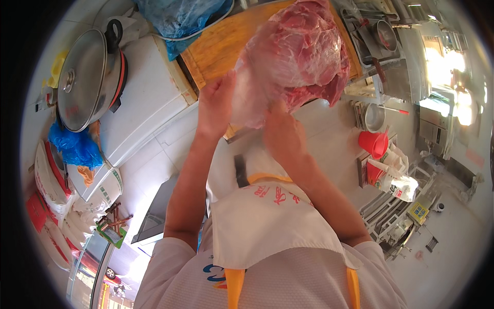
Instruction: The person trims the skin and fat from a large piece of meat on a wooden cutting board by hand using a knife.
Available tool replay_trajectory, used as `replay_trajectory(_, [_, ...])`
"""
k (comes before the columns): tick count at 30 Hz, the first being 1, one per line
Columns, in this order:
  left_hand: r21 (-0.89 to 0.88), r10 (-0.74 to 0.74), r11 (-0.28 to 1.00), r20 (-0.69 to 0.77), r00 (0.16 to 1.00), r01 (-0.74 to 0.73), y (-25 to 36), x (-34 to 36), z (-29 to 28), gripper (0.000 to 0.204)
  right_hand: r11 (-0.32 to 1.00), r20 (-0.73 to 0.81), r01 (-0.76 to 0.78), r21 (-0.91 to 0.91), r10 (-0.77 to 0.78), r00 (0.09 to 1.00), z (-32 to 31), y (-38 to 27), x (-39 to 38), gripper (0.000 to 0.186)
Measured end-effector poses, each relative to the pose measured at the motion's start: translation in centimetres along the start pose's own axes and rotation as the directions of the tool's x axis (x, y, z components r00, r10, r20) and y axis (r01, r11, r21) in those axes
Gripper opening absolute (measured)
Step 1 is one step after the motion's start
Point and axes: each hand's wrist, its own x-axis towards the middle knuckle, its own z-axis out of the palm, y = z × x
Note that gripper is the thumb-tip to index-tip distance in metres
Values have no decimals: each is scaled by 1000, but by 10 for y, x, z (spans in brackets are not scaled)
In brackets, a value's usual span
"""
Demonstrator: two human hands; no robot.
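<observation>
A large cut of raw meat (303,51) in clear plastic wrap was held raised above the wooden cutting board (226,44), grasped by the left hand (216,105) and right hand (283,134).

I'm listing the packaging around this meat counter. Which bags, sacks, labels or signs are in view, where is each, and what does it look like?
Clear plastic bag: around the raw meat, held up by left hand and right hand.
Blue plastic bag: top, crumpled, beside the wooden chopping board.
Blue bag: left, below the lidded pan.
White sacks: far left, stacked, red print.
White printed bag: right, below the red funnel.
Yellow label: lower right, square.
</observation>
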Motion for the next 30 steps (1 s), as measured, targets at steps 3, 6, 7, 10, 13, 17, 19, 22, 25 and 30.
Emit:
replay_trajectory(3, [-109,-93,990,-26,995,89,20,-2,0,41,1000,6,-4,22,4,1000,4,17,-26,22])
replay_trajectory(6, [-234,-91,968,-3,996,88,22,-3,-11,41,999,24,-44,13,44,999,-2,12,-48,25])
replay_trajectory(7, [-200,-109,974,0,994,107,21,-6,-12,41,999,1,-41,7,41,999,-3,9,-50,26])
replay_trajectory(10, [-134,-150,980,12,989,150,20,-15,-13,41,999,-47,-12,32,14,999,-13,-13,-36,22])
replay_trajectory(13, [-164,-154,974,44,987,160,27,-17,-9,41,1000,-46,-21,-2,21,999,-1,-14,-7,21])
replay_trajectory(17, [-159,-167,971,80,983,178,26,-8,-17,39,998,-27,-67,-21,66,997,1,-18,-7,21])
replay_trajectory(19, [-163,-177,968,85,980,189,28,-10,-17,38,999,-58,-47,9,48,997,0,-20,-9,21])
replay_trajectory(22, [-168,-166,969,90,982,179,27,-8,-11,37,1000,-89,-26,-11,25,996,4,-25,9,22])
replay_trajectory(25, [-135,-181,971,109,977,195,14,1,-22,37,1000,-112,9,25,-6,994,22,-11,14,21])
replay_trajectory(30, [-269,-230,927,141,963,261,57,-1,-25,40,997,-72,-64,47,67,995,20,-9,-34,20])
